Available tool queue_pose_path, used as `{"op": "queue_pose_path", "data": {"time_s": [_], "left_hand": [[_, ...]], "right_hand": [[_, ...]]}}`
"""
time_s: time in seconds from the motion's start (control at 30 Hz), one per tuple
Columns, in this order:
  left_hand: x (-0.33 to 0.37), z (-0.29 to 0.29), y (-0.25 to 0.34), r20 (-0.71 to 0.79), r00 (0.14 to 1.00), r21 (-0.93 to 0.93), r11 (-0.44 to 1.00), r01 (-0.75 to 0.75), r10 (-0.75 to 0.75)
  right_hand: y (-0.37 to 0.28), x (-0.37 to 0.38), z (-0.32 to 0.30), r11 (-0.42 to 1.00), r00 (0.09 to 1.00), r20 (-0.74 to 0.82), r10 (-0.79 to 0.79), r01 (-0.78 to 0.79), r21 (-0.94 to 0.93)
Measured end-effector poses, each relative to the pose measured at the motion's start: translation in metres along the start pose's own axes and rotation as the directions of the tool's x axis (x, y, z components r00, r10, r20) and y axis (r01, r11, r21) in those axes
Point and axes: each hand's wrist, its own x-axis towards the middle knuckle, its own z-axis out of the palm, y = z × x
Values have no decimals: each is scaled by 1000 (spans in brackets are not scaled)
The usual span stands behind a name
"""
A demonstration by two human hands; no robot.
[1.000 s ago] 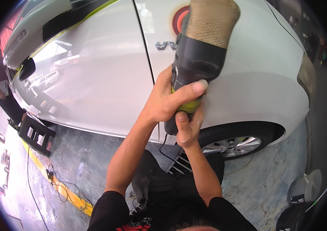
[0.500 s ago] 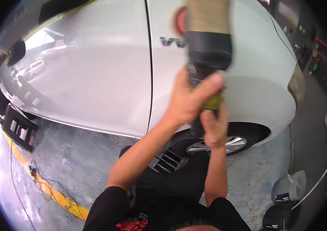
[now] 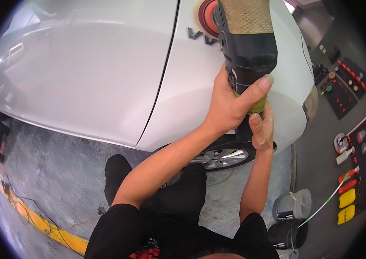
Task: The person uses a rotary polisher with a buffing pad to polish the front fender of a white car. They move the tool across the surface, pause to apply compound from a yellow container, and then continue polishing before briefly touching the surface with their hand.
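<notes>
A black power polisher with a tan mesh cover and a red pad is pressed against the white car's front fender. My left hand is wrapped around the polisher's body at its yellow-green band. Just below it, my right hand grips the polisher's rear handle. Both forearms rise from the lower edge of the view. The red pad sits near a chrome badge on the fender, and most of the pad is hidden behind the tool.
The white car door fills the upper left, with a front wheel under the fender. A yellow floor line and a thin cable run at lower left. Two buckets stand at lower right, beside wall racks of bottles and pads.
The polisher and both hands have shifted right and higher along the fender, away from the door seam. The view has swung so the door fills more of the left side.
</notes>
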Motion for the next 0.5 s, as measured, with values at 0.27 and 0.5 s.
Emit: {"op": "queue_pose_path", "data": {"time_s": [0.27, 0.5], "left_hand": [[5, 20, -24, 34, 999, -62, 998, -5, 7], [9, 13, -20, 14, 999, -133, 991, -27, 30]], "right_hand": [[1, -5, -37, 994, 999, -41, -19, 14, -109], [-17, 10, -31, 986, 1000, 19, -13, 16, -169]]}}
